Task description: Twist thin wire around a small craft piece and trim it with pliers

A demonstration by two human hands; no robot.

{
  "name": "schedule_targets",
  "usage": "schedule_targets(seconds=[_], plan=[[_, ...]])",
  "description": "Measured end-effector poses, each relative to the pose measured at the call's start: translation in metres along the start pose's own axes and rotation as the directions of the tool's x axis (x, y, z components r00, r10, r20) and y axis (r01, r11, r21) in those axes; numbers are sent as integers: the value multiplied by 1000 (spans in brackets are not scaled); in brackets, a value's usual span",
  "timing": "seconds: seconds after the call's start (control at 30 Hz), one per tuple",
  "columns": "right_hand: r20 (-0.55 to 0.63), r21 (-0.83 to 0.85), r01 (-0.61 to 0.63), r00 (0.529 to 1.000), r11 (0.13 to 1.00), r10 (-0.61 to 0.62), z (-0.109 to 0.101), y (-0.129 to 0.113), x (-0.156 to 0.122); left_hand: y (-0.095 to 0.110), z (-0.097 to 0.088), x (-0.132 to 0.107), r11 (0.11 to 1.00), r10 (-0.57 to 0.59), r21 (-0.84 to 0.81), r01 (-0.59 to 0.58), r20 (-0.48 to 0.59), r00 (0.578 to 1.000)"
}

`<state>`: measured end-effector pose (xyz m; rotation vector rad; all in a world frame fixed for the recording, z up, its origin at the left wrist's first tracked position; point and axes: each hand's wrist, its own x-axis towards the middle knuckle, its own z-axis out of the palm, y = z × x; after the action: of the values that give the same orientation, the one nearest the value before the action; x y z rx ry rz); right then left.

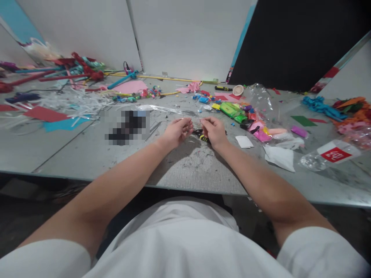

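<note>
Both my hands rest on the grey table (185,170), close together at its middle. My left hand (177,132) has its fingers curled in a pinch, and my right hand (213,130) is curled the same way facing it. Between them lies a small black and yellow tool (201,135), partly under my right fingers. Whatever the fingertips pinch is too small to make out. A strip of clear plastic film (171,111) lies just beyond my hands.
Packets of coloured clay (232,110) and pink pieces (262,135) lie to the right, with white paper scraps (279,156) and a clear bottle with a red label (333,154). Paper shreds and coloured sticks (58,71) cover the left. A blurred dark patch (127,125) sits left of my hands.
</note>
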<state>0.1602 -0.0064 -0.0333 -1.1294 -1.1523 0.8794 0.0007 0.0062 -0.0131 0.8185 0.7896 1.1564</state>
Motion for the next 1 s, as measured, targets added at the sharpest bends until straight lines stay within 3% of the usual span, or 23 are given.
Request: schedule_targets(seconds=[0.43,1.0], plan=[[79,233,-154,987,960,139,4,-2,-3,1,5,-4,996,31,83,-31,-4,999],[91,264,-181,983,947,162,2,-8,-6,7,5,-9,991,53,119,-57,31,998]])
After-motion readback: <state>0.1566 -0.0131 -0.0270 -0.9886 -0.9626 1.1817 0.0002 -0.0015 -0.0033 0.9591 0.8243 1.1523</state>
